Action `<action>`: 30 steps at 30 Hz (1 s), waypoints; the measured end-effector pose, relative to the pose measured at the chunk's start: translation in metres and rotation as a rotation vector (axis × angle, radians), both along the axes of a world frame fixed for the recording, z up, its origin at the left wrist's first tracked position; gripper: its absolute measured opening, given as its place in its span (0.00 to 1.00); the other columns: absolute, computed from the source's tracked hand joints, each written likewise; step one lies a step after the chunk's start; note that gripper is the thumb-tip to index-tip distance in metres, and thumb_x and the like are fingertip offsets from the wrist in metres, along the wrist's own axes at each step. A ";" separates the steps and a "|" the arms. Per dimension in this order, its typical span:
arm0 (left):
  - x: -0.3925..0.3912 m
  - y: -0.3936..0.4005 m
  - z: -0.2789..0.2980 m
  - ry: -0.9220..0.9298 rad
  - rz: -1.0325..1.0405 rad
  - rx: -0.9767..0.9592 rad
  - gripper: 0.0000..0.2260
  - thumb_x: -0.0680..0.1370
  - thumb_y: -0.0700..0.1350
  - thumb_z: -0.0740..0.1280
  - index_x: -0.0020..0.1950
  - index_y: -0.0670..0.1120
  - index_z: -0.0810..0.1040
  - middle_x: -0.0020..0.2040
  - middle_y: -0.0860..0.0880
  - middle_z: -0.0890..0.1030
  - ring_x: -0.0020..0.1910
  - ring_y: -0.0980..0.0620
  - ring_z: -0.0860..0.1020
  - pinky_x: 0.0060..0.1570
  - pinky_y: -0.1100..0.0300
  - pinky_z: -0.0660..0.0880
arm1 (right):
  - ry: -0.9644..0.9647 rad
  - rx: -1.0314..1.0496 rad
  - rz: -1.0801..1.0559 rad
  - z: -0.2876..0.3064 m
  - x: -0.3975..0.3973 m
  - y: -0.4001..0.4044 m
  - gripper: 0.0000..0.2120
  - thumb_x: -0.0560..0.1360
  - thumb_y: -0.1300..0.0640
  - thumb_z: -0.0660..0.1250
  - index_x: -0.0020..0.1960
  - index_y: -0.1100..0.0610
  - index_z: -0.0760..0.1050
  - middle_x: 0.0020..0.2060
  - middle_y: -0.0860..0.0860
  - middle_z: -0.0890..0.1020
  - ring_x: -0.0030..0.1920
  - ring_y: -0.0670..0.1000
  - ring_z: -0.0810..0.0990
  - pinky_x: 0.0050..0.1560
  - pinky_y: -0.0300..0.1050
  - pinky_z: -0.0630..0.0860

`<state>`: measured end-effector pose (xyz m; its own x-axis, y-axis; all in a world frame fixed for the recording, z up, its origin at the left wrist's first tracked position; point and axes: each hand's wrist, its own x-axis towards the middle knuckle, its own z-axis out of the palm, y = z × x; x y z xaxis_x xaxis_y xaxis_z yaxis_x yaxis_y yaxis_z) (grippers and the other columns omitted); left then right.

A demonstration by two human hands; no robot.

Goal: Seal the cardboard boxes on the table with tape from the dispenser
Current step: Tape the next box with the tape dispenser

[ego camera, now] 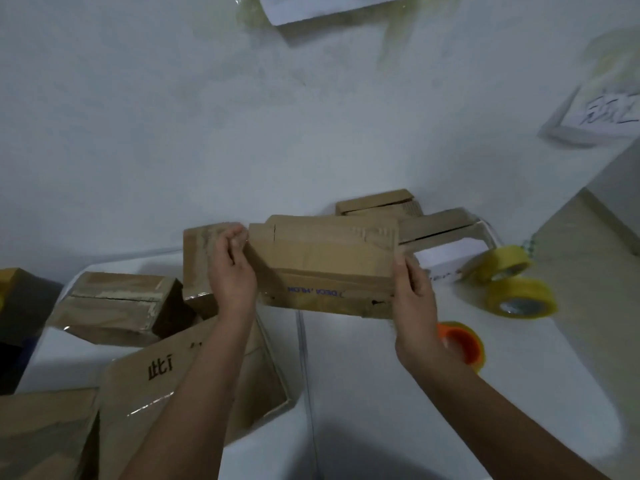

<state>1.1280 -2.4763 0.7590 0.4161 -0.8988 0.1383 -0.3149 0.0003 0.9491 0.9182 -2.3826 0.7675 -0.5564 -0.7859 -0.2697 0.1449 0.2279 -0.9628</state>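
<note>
Overhead, cardboard box (325, 268) lifted above white table (519, 375), left hand (233, 275) and right hand (414, 292) gripping its ends (blue lettering upside down), tape rolls (519, 296) nearby

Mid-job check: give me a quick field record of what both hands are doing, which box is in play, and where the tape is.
held box: cardboard box with blue print, lifted above the white table, top flaps untaped
left hand: left hand grips the box's left end
right hand: right hand grips the box's right end
tape in hand: none
orange-cored dispenser: tape dispenser on the table, just right of the right wrist
spare tape: two yellow tape rolls further right
other boxes: taped box at left; open boxes behind
</note>
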 end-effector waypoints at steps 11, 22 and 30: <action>-0.049 0.090 -0.052 -0.198 -0.246 0.271 0.14 0.84 0.49 0.57 0.52 0.45 0.80 0.45 0.51 0.79 0.45 0.53 0.74 0.42 0.60 0.68 | 0.046 0.319 -0.017 -0.085 -0.047 0.116 0.16 0.78 0.43 0.64 0.60 0.50 0.70 0.51 0.50 0.77 0.53 0.53 0.76 0.51 0.49 0.73; -0.043 0.096 -0.119 -0.132 -0.312 0.784 0.06 0.81 0.37 0.57 0.56 0.45 0.69 0.56 0.40 0.80 0.53 0.40 0.79 0.57 0.42 0.77 | 0.294 0.423 0.152 -0.130 -0.084 0.148 0.17 0.77 0.52 0.68 0.64 0.55 0.71 0.56 0.55 0.72 0.52 0.53 0.76 0.46 0.44 0.73; -0.057 0.102 -0.090 -0.804 -0.491 0.541 0.12 0.80 0.32 0.59 0.60 0.42 0.75 0.54 0.42 0.80 0.51 0.45 0.77 0.47 0.56 0.73 | 0.450 0.371 0.207 -0.135 -0.118 0.144 0.11 0.81 0.50 0.60 0.59 0.54 0.74 0.53 0.53 0.76 0.51 0.51 0.76 0.48 0.44 0.70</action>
